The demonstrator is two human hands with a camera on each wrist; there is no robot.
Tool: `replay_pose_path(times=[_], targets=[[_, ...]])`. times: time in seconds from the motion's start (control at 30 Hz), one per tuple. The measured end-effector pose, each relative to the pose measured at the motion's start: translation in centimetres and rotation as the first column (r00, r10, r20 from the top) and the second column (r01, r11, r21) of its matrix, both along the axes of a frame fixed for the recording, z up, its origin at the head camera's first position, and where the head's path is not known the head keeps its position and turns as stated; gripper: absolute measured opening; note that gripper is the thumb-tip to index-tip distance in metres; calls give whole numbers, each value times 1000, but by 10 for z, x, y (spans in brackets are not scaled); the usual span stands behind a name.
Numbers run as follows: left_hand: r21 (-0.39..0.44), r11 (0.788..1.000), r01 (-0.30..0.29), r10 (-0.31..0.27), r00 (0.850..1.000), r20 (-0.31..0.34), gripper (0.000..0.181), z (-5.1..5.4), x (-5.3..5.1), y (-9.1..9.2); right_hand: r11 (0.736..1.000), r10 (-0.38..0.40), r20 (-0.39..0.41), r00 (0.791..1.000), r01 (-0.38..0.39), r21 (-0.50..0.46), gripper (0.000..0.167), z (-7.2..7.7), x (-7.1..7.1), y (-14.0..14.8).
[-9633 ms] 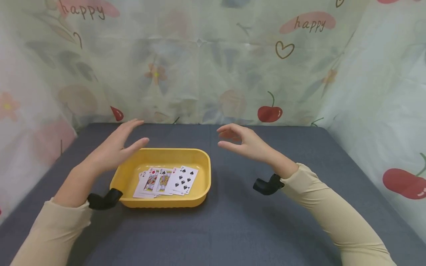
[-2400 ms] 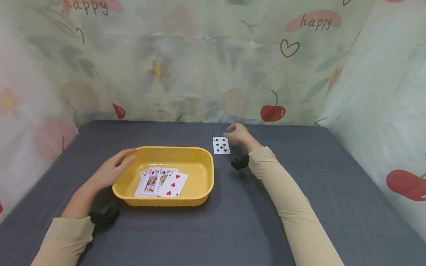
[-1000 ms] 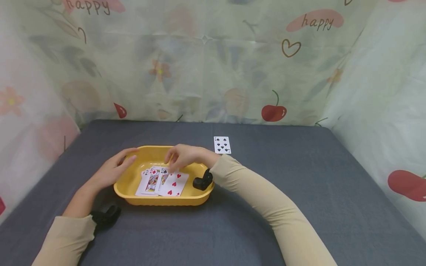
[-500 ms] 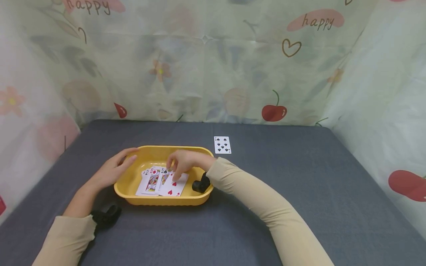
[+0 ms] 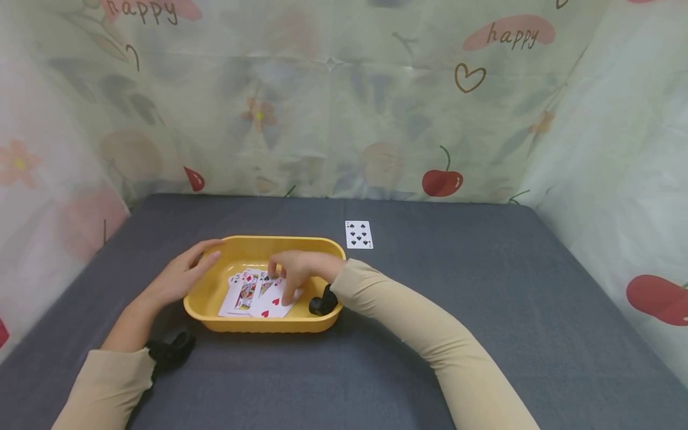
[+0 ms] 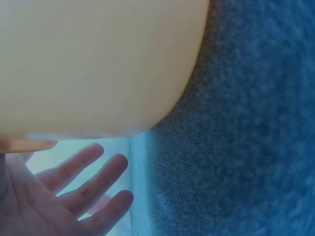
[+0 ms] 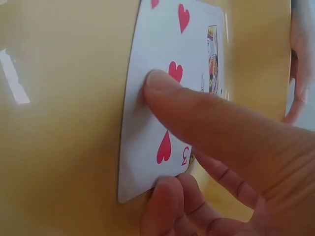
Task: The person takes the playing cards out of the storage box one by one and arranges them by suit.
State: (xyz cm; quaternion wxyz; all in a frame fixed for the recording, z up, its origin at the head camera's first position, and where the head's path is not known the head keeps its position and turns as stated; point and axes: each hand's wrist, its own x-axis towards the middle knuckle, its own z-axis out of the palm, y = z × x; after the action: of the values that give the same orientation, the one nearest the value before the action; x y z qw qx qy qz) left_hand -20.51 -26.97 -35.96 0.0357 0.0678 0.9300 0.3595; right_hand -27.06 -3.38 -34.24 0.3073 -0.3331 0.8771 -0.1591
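My right hand (image 5: 298, 269) reaches into the yellow tray (image 5: 258, 325) over a small fan of playing cards. In the right wrist view its thumb (image 7: 162, 82) lies on the face of the three of hearts (image 7: 140, 142), and its curled fingers sit at the card's numbered end, pinching it. Beside that card show a king of spades (image 5: 265, 288), a king of diamonds (image 5: 245, 295) and part of a five. At the tray's left rim rests my left hand (image 5: 181, 276), fingers fairly straight and spread in the left wrist view. How its thumb meets the rim is unclear.
A seven of spades (image 5: 358, 235) lies face up on the dark tablecloth (image 5: 457, 263), behind and right of the tray. Printed curtains (image 5: 301, 119) stand along the back and both sides. Each wrist wears a black camera mount (image 5: 172, 351).
The seven of spades went from the tray to the table earlier. Since then my right hand has come back into the tray, and the three of hearts has shifted slightly left and nearer.
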Motion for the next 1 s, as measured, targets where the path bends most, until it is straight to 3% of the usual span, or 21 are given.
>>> replay_pose_path(times=[0.37,0.5,0.77,1.0], targets=[[0,1000,-6,6,1000,-1,58,0,0,0,997,58,-74,996,-55,48,36,1,-3,2],[-1,1000,-8,8,1000,2,58,0,0,0,997,77,-95,992,-76,16,26,5,-6,6],[10,1000,-5,5,1000,-2,58,0,0,0,991,84,57,995,-77,-110,14,27,-12,19],[12,1000,-2,2,1000,1,57,0,0,-1,974,24,66,998,-8,-226,11,44,-13,34]])
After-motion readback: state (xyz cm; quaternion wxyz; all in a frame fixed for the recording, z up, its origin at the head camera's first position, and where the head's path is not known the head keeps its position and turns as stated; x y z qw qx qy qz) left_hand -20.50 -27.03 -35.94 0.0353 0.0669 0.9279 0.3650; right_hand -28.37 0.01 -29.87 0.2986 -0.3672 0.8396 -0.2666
